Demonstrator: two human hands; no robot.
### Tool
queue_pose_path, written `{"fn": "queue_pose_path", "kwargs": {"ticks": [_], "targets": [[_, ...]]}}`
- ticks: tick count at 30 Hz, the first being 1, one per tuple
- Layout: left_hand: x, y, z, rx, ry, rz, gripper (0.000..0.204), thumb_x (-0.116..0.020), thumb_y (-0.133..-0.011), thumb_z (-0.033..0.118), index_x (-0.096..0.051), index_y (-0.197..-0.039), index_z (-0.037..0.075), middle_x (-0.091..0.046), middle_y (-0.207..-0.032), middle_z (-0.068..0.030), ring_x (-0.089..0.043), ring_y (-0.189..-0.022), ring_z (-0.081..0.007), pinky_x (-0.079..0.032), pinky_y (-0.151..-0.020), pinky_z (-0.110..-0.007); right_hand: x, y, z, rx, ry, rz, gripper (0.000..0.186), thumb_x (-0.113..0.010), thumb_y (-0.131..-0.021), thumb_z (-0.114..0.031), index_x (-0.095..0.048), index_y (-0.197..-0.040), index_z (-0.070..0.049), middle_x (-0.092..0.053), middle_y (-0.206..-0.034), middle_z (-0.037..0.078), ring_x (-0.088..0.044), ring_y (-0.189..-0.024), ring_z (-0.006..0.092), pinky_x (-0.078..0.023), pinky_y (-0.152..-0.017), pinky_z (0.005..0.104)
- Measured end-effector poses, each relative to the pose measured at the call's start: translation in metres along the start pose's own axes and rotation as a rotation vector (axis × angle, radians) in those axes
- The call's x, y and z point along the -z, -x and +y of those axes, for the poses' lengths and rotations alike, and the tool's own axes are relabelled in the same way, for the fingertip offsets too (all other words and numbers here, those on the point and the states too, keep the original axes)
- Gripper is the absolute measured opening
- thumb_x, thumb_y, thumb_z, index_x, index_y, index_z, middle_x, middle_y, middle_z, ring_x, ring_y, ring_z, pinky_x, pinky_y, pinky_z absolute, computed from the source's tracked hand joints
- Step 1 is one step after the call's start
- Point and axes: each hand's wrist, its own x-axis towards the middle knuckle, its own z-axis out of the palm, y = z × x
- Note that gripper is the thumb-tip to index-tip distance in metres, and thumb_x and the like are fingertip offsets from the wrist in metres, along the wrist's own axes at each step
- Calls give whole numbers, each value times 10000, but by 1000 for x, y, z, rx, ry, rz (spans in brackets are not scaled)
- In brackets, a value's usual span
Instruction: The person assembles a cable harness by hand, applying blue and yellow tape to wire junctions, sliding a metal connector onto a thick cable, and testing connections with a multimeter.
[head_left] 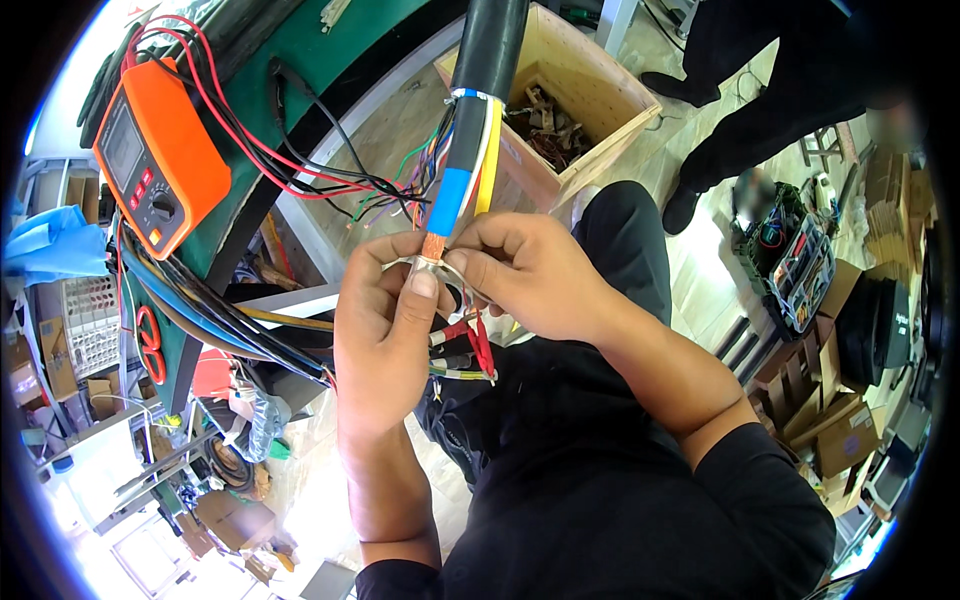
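A thick black cable (490,50) comes down from the top, a white tie around it. Below the tie, a thinner black core ends in a blue band (452,200) and bare copper strands (434,246). My left hand (385,330) is closed around the copper end, thumb on top. Close beside it, my right hand (535,265) pinches a thin pale strip that crosses just below the copper; its kind is unclear. A yellow wire (489,165) and a white one run down behind my right fingers. Beneath my hands hangs a red clip (481,345) among more cable ends.
An orange multimeter (165,150) with red and black leads lies on the green table (290,60) at left. Red-handled scissors (150,345) lie near its edge. A wooden crate (590,110) with scraps stands beyond the cable. Right: another person's legs (740,120) and an open tool bag (790,260).
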Motion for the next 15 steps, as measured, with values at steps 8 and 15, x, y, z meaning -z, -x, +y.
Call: {"fn": "queue_pose_path", "kwargs": {"ticks": [8, 15], "targets": [[-3, 2, -7, -118, -63, 7, 293, -530, -990, 170, -515, -1217, -14, -560, -801, -22, -377, -575, -11, -278, -494, -169, 3, 7, -14, 208, 380, 127, 166, -636, -859, -155, -625, -816, 5, -596, -676, 196, -603, -605, 357, -444, -549, 408], [-4, 3, -7, -104, -73, 3, 292, -524, -992, 156, -519, -1221, -26, -557, -809, -22, -377, -576, -9, -282, -497, -169, 2, 11, -14, 312, 476, 164, 138, -646, -847, -145, -616, -826, -12, -603, -673, 186, -610, -632, 382, -452, -548, 423]]}}
